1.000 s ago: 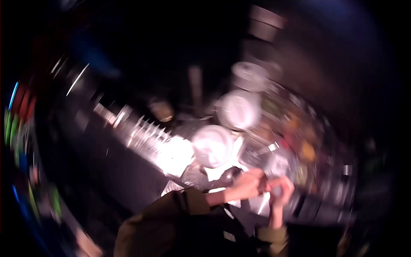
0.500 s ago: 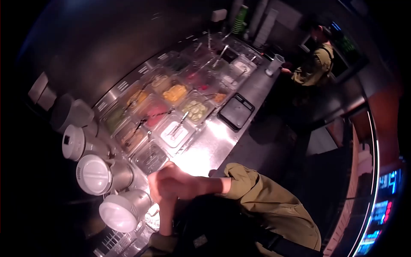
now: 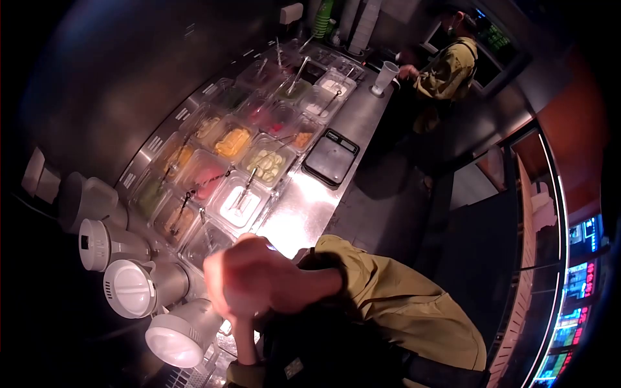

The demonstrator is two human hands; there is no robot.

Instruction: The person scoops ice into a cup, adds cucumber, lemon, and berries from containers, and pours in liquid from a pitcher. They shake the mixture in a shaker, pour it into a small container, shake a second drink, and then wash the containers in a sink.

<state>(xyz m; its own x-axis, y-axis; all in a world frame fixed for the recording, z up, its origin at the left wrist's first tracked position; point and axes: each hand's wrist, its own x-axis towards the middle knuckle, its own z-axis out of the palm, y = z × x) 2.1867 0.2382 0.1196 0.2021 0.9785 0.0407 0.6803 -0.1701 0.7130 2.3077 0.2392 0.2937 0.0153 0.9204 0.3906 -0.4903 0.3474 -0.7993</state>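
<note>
My two hands are pressed together low in the middle, close to the counter's near end. My right hand [image 3: 268,281] comes in from the right, its fingers closed and blurred. Under and against it is my left hand [image 3: 239,307], whose forearm rises from below; its fingers look closed and are mostly covered. A small shiny bluish edge shows at the top of the hands, but what they hold, if anything, is hidden. Just beyond them lies a clear tub [image 3: 206,249]. A white-lidded metal pitcher [image 3: 184,333] stands to their left.
Several clear food tubs [image 3: 242,200] with tongs and spoons line the counter [image 3: 291,216]. A black scale [image 3: 331,158] sits near its edge. More white-lidded pitchers [image 3: 139,288] stand left. Farther back, a co-worker [image 3: 449,71] reaches toward a clear cup [image 3: 386,77].
The view has shifted, so the counter and tubs appear further left and slightly lower. My joined hands have moved a little left and down in view, still together. The co-worker still stands at the back.
</note>
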